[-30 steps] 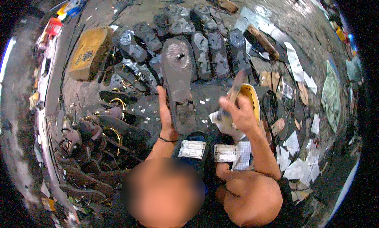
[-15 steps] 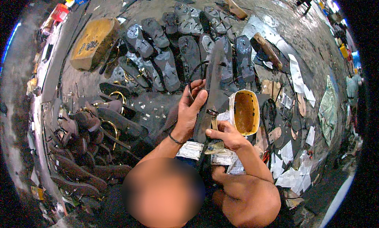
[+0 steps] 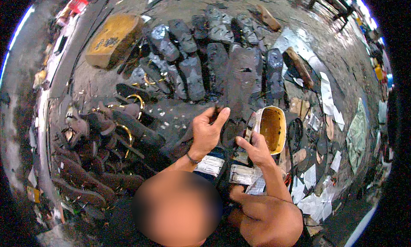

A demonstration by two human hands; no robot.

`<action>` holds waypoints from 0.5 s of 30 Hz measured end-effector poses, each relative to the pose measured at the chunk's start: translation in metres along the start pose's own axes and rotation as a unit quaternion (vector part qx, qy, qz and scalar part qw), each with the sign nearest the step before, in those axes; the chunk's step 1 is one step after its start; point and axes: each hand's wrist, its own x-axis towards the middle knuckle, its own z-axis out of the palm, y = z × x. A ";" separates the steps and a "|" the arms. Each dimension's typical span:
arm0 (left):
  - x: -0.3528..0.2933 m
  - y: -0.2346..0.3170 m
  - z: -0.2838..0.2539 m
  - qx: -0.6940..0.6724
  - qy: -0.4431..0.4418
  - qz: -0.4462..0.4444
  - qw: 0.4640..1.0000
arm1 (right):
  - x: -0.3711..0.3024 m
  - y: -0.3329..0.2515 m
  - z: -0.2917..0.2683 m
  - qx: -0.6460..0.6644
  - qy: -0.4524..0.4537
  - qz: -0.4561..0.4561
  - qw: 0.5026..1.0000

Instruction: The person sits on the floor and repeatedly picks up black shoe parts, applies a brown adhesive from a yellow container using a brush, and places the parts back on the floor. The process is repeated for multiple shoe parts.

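Observation:
A dark sandal sole (image 3: 242, 82) is upright in front of me, its broad face turned toward me and a small slot showing near its upper part. My left hand (image 3: 207, 133) pinches its left edge between thumb and fingers. Much of its outline blends into the dark things behind. Low on the other side, my right hand (image 3: 257, 147) is closed around a narrow, flat, pale tool (image 3: 250, 129), mostly covered by the fingers. Just beyond that hand stands a yellowish tub (image 3: 282, 129) with brown residue inside.
Rows of dark soles (image 3: 192, 76) lie ahead. A pile of brown sandals (image 3: 85, 178) with gold-coloured trim fills the left. A yellowish block (image 3: 113, 39) sits at far left, a wooden piece (image 3: 299, 66) at right. White paper scraps (image 3: 319, 204) and a greenish cloth (image 3: 355, 131) lie right.
The sole has turned from edge-on to broad face toward me. My right hand has moved slightly right, away from the sole's lower edge, toward the tub. The whole view has shifted a little.

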 end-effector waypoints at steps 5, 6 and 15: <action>0.033 -0.035 -0.038 -0.120 0.115 -0.039 0.985 | 0.021 0.004 0.014 -0.131 0.014 -0.010 0.991; 0.047 -0.036 -0.049 -0.119 0.171 0.025 0.978 | 0.021 0.002 0.017 -0.117 0.009 -0.017 0.993; 0.111 -0.054 -0.222 0.082 0.325 0.088 0.938 | 0.012 0.034 -0.040 -0.038 0.204 -0.042 0.977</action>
